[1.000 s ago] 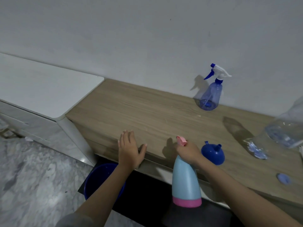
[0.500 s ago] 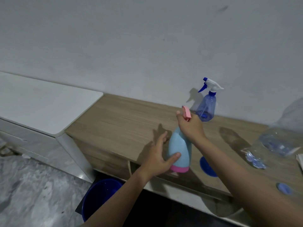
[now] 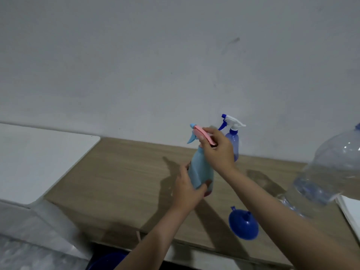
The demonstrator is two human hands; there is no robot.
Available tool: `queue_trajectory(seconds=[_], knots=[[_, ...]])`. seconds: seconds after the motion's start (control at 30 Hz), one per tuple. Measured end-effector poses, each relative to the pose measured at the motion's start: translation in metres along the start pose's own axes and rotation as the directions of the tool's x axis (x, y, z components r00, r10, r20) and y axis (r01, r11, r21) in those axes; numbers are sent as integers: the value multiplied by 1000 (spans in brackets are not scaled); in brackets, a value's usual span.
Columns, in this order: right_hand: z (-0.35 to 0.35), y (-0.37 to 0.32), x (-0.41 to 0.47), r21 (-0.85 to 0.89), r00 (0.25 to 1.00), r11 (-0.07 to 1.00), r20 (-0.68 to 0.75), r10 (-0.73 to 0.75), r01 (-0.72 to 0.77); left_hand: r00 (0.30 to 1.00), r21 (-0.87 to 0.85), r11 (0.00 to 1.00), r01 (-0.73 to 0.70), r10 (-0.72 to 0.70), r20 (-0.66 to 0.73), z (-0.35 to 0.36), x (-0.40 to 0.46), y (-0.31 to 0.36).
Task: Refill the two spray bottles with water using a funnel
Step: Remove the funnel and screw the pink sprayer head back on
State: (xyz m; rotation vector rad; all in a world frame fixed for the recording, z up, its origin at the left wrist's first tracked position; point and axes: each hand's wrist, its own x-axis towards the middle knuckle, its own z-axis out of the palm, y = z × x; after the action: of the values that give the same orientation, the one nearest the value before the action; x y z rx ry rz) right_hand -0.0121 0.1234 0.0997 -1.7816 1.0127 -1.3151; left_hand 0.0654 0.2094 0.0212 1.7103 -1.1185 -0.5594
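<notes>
The task looked barely begun. The light-blue opaque plastic spray bottle with the pink trigger head [image 3: 200, 168] was held upright above the wooden desk [image 3: 124, 182], its head still on. The left hand [image 3: 188, 189] cupped its lower body, fingers wrapped round it; the right hand [image 3: 218, 151] had its fingers clamped on the pink head — judging by that hold, the cap was about to be unscrewed. How much water the bottle held could not be told through its opaque wall.

The second bottle, a translucent blue spray bottle with a white-and-blue trigger [image 3: 233, 141], stood far back against the wall, partly hidden behind the right hand, capped and untouched. The blue plastic funnel [image 3: 243, 226] lay on the near part of the desk, to the right of the held bottle and in neither neck. Both openings, both fillings and both recappings were probably left.

By count: two spray bottles, one funnel, one large clear plastic water jug [image 3: 329, 172] at the right edge — and two hands, both on the same bottle.
</notes>
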Motion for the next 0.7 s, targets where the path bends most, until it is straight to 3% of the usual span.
queue_trajectory(seconds=[0.2, 0.3, 0.53, 0.7], knots=[[7, 22, 53, -19, 986, 999, 159, 43, -41, 1000, 42, 999, 18, -18, -16, 15, 72, -5], [17, 40, 82, -112, 983, 991, 156, 94, -76, 1000, 52, 998, 18, -18, -9, 26, 109, -14], [41, 78, 131, -347, 975, 938, 208, 79, -1, 1000, 166, 986, 27, -27, 1, 50, 172, -34], [49, 97, 152, -360, 971, 932, 201, 128, -49, 1000, 255, 967, 23, -24, -2, 60, 193, -49]])
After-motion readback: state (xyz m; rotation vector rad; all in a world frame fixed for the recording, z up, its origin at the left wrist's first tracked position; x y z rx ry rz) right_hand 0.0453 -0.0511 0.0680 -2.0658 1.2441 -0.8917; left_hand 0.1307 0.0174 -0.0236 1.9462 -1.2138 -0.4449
